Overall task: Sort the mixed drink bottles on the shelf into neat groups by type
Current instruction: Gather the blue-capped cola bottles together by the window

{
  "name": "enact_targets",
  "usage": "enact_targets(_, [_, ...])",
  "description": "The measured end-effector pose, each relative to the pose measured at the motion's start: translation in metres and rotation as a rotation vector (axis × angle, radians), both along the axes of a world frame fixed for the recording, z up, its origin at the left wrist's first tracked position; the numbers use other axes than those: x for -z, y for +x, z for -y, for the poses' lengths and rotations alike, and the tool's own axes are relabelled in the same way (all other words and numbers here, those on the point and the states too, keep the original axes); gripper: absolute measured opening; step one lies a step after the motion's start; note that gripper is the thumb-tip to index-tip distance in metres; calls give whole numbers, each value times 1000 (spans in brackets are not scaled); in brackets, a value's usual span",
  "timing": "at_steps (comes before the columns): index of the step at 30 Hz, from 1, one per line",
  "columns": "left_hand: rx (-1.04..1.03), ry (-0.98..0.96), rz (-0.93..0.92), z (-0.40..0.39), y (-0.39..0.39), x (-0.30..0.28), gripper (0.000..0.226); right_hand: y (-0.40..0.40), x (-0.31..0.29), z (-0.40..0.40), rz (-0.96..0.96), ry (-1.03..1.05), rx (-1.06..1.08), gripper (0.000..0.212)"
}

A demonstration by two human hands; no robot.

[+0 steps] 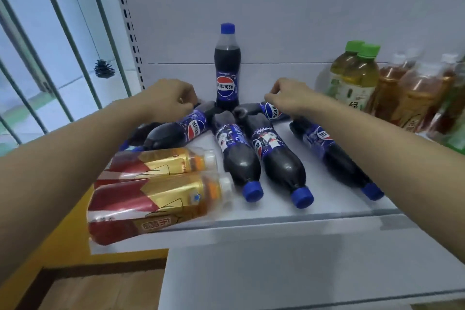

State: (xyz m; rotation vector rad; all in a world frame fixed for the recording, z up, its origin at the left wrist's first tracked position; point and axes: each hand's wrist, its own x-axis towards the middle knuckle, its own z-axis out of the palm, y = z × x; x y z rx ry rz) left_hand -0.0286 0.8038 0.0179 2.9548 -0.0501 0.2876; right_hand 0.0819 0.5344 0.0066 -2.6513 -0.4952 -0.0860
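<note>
Now, in the head view, the left hand (171, 98) curls its fingers on a lying cola bottle (176, 131), and the right hand (289, 98) pinches another lying cola bottle (273, 111). Between them one upright cola bottle (227, 68) stands on the shelf (289, 219). Two tea bottles (161, 199) lie near the left forearm; green-capped bottles (357, 75) stand at right.

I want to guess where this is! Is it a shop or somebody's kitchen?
Probably a shop, or a mock-up of one. The white shelf hangs on a slotted metal upright, and it carries many identical cola bottles and tea bottles, like stock on display.
</note>
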Motion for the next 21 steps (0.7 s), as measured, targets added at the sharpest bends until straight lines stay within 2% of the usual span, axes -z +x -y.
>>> enact_targets(3, [27,-47,-3,8,22,12,18,16,4,-15,-83,-43,143,31])
enact_targets(4, [32,-55,-7,12,29,16,22,23,5,-19,-111,-7,200,37])
enact_targets(6, [45,-49,-7,17,41,22,28,32,9,-25,-186,59,316,66])
enact_targets(7, [52,-43,5,18,44,25,30,34,8,-29,-237,75,323,69])
enact_targets(11, [64,-48,52,15,51,38,31,40,10,-44,-332,48,358,36])
enact_targets(13, [61,-30,65,13,53,42,31,44,10,-49,-338,74,396,33])
enact_targets(14, [58,-21,65,13,53,43,31,49,12,-50,-338,93,419,40])
enact_targets(18, [76,84,78,19,50,46,32,58,18,-46,-335,222,535,88])
enact_targets(21, [73,159,66,24,45,45,35,58,21,-46,-296,342,610,113])
